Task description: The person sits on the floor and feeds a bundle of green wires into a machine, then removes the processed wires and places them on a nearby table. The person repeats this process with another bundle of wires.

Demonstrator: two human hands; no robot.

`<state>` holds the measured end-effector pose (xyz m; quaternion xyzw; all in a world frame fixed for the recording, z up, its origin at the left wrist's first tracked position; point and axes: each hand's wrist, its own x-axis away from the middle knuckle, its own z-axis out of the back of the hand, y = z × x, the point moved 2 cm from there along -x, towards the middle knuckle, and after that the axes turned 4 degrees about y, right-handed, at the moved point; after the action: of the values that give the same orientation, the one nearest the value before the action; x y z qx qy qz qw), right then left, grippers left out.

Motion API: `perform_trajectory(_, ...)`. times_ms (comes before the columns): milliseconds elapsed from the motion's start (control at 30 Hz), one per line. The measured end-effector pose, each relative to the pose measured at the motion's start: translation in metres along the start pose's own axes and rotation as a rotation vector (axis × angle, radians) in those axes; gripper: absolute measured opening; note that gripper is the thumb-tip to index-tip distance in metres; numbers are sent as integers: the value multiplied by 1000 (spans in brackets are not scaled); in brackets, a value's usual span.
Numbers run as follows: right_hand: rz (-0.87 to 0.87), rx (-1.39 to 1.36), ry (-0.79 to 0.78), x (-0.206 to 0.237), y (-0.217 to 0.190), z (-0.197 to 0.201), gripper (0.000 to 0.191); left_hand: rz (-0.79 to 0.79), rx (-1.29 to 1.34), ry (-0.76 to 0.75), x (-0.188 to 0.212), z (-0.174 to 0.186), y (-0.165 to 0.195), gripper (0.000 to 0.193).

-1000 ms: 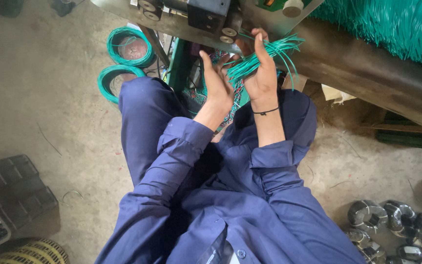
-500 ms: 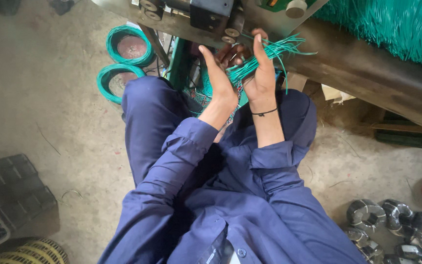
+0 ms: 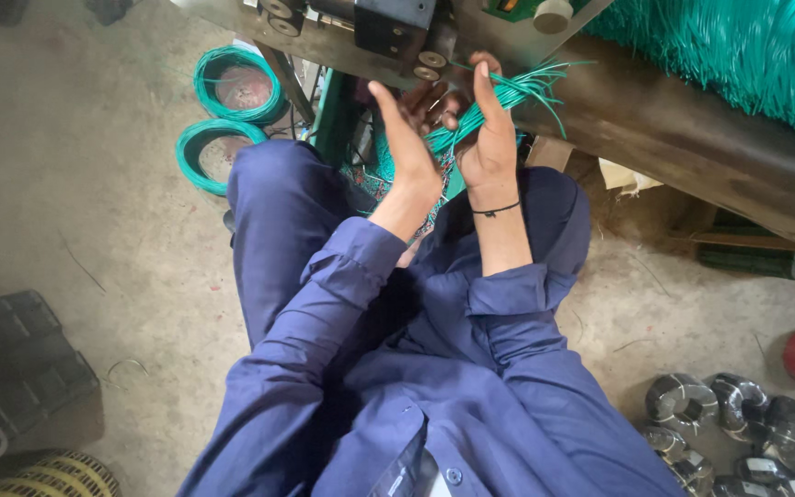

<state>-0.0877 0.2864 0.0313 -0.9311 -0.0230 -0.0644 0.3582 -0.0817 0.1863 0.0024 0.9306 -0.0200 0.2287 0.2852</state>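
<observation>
both hands are raised just below the metal machine [image 3: 388,28]. the right hand [image 3: 489,138] is clenched around a bundle of green wires [image 3: 499,97], its long axis slanting up to the right; the left hand [image 3: 411,138] is flat and released, just beside it.

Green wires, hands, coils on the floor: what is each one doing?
Green wire bundle: gripped, ends splayed out.
Right hand: shut on the green wire bundle.
Left hand: open, fingers straight, beside the bundle.
Green wire coils: wound, lying on the floor.
Grey wire coils: wound, heaped on the floor.
</observation>
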Motion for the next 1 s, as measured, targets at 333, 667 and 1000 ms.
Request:
perform_trajectory(333,-25,-145,-166,-10,11,4,28,-179,-86,169,10,46,54,55)
perform_trajectory(667,-41,-67,114,-7,3,6,24,-501,-2099,-979,98,76,-30,28)
perform_trajectory(1000,-2,-23,-31,2,-3,10,27,-865,-2208,-1160,107,144,-106,20)
